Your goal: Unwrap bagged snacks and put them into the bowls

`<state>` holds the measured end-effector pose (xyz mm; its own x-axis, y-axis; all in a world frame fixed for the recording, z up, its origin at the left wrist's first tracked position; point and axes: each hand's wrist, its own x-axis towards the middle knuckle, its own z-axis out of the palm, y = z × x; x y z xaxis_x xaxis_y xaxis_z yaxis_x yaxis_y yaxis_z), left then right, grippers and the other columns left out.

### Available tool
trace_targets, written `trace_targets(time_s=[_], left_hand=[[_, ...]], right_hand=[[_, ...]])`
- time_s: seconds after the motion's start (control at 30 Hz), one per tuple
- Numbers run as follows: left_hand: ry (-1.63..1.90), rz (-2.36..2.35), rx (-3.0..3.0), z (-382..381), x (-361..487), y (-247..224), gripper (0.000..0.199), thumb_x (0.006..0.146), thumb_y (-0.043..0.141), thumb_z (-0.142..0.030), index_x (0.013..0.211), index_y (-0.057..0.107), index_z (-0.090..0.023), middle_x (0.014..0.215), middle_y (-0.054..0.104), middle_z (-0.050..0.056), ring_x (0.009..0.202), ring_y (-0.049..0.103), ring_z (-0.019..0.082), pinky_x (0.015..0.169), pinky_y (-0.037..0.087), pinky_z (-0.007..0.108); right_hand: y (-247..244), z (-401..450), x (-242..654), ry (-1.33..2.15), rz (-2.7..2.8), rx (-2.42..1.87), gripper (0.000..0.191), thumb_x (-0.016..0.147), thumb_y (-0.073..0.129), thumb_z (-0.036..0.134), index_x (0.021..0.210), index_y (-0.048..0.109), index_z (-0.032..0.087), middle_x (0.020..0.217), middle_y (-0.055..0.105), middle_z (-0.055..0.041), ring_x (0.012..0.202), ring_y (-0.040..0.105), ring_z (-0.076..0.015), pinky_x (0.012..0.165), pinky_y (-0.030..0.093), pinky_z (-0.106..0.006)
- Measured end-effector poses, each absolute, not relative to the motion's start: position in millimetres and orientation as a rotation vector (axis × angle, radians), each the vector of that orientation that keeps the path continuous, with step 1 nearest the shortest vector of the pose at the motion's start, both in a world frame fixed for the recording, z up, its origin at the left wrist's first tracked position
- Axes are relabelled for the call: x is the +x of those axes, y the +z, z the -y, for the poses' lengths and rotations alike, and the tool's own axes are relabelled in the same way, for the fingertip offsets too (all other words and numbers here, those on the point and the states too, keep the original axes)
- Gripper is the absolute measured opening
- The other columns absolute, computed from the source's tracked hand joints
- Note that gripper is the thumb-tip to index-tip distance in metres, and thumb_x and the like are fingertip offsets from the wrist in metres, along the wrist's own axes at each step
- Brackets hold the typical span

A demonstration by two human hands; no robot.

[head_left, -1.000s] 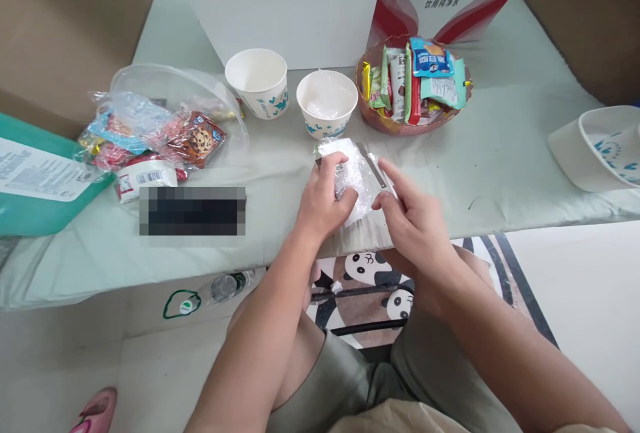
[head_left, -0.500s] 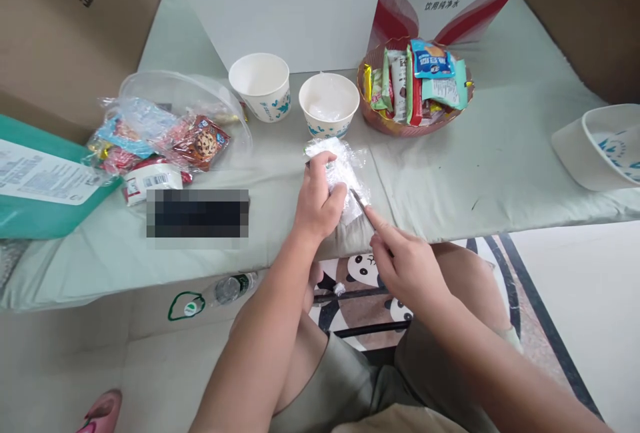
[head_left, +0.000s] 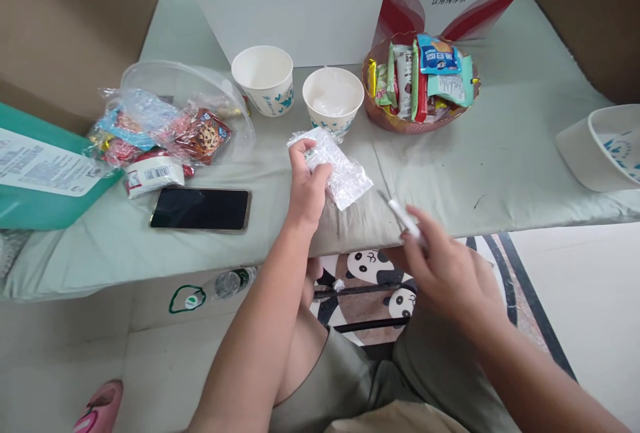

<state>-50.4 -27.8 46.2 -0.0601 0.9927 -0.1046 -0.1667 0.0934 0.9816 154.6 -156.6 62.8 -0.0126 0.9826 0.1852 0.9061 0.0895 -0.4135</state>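
Note:
My left hand (head_left: 307,187) is closed on a crinkled clear plastic packet (head_left: 347,176) with whitish contents, held over the cloth near the table's front edge. To the right, my right hand (head_left: 447,269) grips a slim pointed tool (head_left: 404,218). Its dark, thin tip points toward the packet but stands apart from it. Motion blurs the whitish part of the tool, so its exact kind is unclear. Just beyond the packet is a paper cup (head_left: 333,119) with clear plastic inside. Another paper cup (head_left: 263,83) stands to its left.
A bowl (head_left: 417,125) of wrapped snacks sits back right, before a white box (head_left: 305,13). At left are a phone (head_left: 200,209), several snack packets (head_left: 157,176), a clear plastic lid (head_left: 247,136) and a green bag (head_left: 45,203). A white container (head_left: 583,153) stands far right.
My right hand has drawn the tool back from the packet, to the right and toward me. The packet has turned and its right end now sticks out from my left hand.

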Motion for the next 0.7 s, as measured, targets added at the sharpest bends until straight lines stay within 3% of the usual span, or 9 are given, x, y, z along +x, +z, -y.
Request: trace_targets(time_s=[0.03,0.13,0.23,0.37,0.47,0.53,0.6,0.7], left_hand=[[1.245,-1.133,0.965,27.4,-50.9,46.7,0.03,0.085,0.053,-0.027,0.113,0.041,-0.03,0.088,0.043,-0.001,0.065,0.045,0.01,0.059,0.037,0.023],[1.161,-1.019,0.982,28.1,-50.8,46.8,0.019,0.092,0.048,-0.033,0.111,0.046,-0.03,0.087,0.042,-0.001,0.064,0.045,0.011,0.059,0.038,0.022],[1.056,-0.949,1.036,30.8,-48.2,47.4,0.021,0.093,0.05,-0.026,0.112,0.05,-0.031,0.085,0.042,-0.001,0.063,0.043,0.011,0.057,0.038,0.022],[0.978,-0.885,1.115,33.5,-45.6,46.7,0.025,0.096,0.047,-0.023,0.118,0.054,-0.033,0.08,0.04,-0.001,0.063,0.041,0.011,0.059,0.04,0.023],[0.969,-0.873,1.244,33.9,-45.4,42.3,0.03,0.098,0.047,-0.026,0.124,0.056,-0.037,0.079,0.04,-0.001,0.063,0.043,0.012,0.061,0.043,0.025],[0.966,-0.868,1.348,34.2,-45.1,38.8,0.035,0.099,0.047,-0.029,0.132,0.054,-0.04,0.088,0.05,0.0,0.07,0.05,0.013,0.069,0.05,0.028],[0.98,-0.87,1.454,34.4,-44.4,35.0,0.043,0.1,0.049,-0.034,0.142,0.049,-0.041,0.114,0.06,0.002,0.092,0.06,0.017,0.087,0.055,0.034],[1.056,-0.901,1.59,32.7,-43.7,27.8,0.052,0.1,0.052,-0.037,0.151,0.04,-0.041,0.151,0.05,0.002,0.13,0.055,0.023,0.111,0.049,0.04]], right_hand=[[63.1,148.4,166.1,0.195,1.916,-1.997,0.041,0.098,0.05,0.033,0.133,0.065,0.019,0.075,0.073,-0.0056,0.054,0.062,-0.0206,0.051,0.043,-0.03],[57.4,117.3,204.5,0.021,1.824,-2.168,0.041,0.096,0.047,0.033,0.128,0.068,0.019,0.104,0.076,-0.0154,0.085,0.071,-0.0305,0.065,0.049,-0.037],[46.9,92.4,234.9,-0.011,1.835,-2.207,0.037,0.092,0.05,0.03,0.121,0.071,0.021,0.112,0.071,-0.0175,0.102,0.067,-0.0362,0.079,0.052,-0.047],[47.0,88.1,231.0,-0.087,1.792,-2.044,0.027,0.091,0.058,0.037,0.108,0.073,0.022,0.121,0.067,-0.0186,0.119,0.058,-0.0426,0.095,0.046,-0.063],[58.5,96.5,193.5,0.153,1.865,-1.674,0.029,0.09,0.061,0.037,0.115,0.068,0.022,0.109,0.07,-0.0135,0.103,0.066,-0.0316,0.088,0.052,-0.05],[64.8,100.6,164.3,0.285,1.895,-1.502,0.037,0.087,0.067,0.037,0.121,0.063,0.022,0.104,0.071,-0.0098,0.093,0.067,-0.0267,0.08,0.054,-0.042],[67.2,102.6,141.5,0.341,1.921,-1.415,0.032,0.088,0.069,0.031,0.119,0.063,0.023,0.097,0.071,-0.006,0.088,0.066,-0.0233,0.075,0.052,-0.038],[65.2,106.7,127.2,0.312,1.941,-1.312,0.015,0.091,0.064,0.016,0.103,0.065,0.025,0.081,0.068,-0.0004,0.078,0.063,-0.0188,0.072,0.05,-0.033]])
